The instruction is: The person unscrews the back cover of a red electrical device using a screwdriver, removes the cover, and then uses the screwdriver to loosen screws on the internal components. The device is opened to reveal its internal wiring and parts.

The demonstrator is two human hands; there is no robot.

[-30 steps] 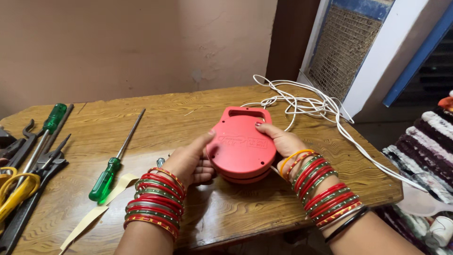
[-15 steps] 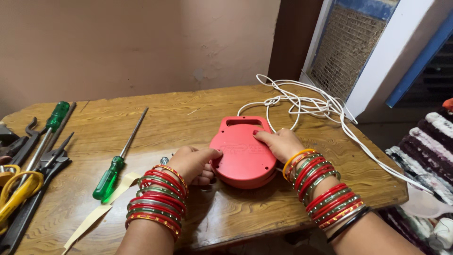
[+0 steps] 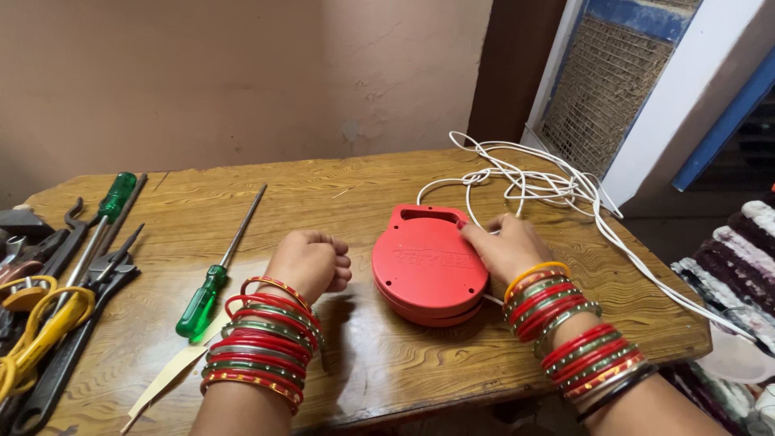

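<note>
Red reel (image 3: 428, 266) under right hand (image 3: 507, 249).

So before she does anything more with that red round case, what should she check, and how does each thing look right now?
1. Red case lying flat on the wooden table: ok.
2. Right hand steadying the case: ok, fingers rest on its right edge.
3. Left hand free: ok, loosely curled beside the case, holding nothing.
4. Green-handled screwdriver close by: ok, it lies just left of the left hand.
5. White cable tidy: not ok, it lies in a loose tangle behind the case and trails off the table's right edge.
6. Case closed properly: cannot tell from this view.
</note>
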